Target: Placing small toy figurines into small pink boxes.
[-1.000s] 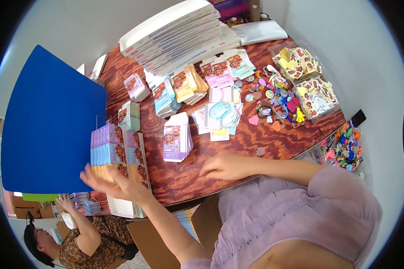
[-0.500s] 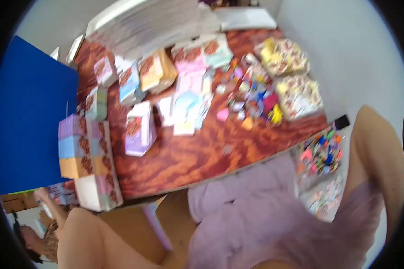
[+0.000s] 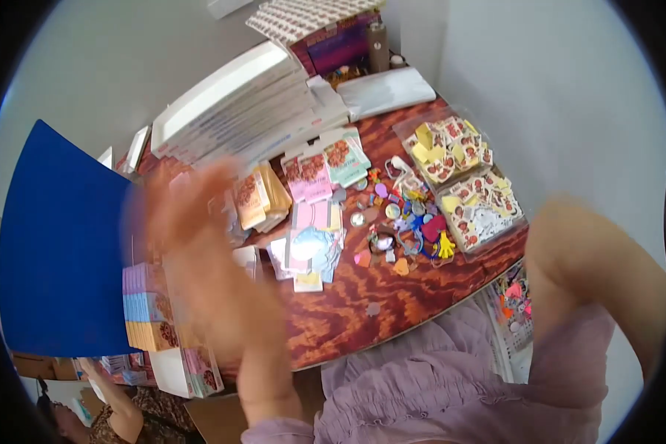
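My left hand (image 3: 196, 222) is raised over the left part of the table, smeared by motion, so its fingers cannot be read. It partly covers the packets behind it. Nearest to it are a stack of orange packets (image 3: 263, 196) and a box of purple, blue and orange packets (image 3: 144, 300). My right arm (image 3: 596, 259) is bent at the right side, and its hand lies outside the picture. Pink packets (image 3: 308, 177) and mint-green packets (image 3: 345, 157) lean further back. Loose pastel cards (image 3: 314, 248) lie spread out mid-table.
Small colourful trinkets (image 3: 411, 222) are heaped beside two clear trays (image 3: 462, 177) of cut stickers. White flat boxes (image 3: 237, 111) are stacked at the back. A blue panel (image 3: 66, 251) stands at the left. Another person (image 3: 129, 414) works beyond it. A trinket basket (image 3: 514, 303) hangs below the table edge.
My left arm has swung up from the lower left to over the packets. The view has shifted, showing more of the table's back. My right arm stays bent at the side.
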Available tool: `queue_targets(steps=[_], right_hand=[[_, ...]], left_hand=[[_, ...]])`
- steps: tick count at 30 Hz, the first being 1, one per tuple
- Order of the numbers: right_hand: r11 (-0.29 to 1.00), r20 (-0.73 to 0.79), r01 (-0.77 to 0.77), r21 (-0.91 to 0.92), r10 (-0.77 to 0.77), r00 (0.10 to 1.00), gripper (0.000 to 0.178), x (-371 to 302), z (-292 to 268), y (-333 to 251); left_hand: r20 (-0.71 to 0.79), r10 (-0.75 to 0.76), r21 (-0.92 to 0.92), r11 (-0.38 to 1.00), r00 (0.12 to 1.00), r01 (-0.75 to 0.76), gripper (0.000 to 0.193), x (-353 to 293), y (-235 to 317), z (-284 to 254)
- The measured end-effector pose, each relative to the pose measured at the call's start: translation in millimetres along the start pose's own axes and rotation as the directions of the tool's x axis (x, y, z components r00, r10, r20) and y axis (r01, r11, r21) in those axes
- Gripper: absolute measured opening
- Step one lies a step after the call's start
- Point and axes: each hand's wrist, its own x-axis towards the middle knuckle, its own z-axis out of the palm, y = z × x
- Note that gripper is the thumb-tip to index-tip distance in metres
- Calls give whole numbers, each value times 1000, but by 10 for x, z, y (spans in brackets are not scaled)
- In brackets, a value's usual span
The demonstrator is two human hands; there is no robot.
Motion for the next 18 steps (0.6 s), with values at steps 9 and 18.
queue_targets(steps=[9,18], right_hand=[[907,356,-407,-111,419,835,27,-607,1064,1138],[668,566,77,-740,558,607,47,-1769,1375,2267]], left_hand=[[-38,-502,915,331,864,232,78,-488,-2733,-528],[-491,-545,852,-138,680,505,99,-272,-2778,-385]])
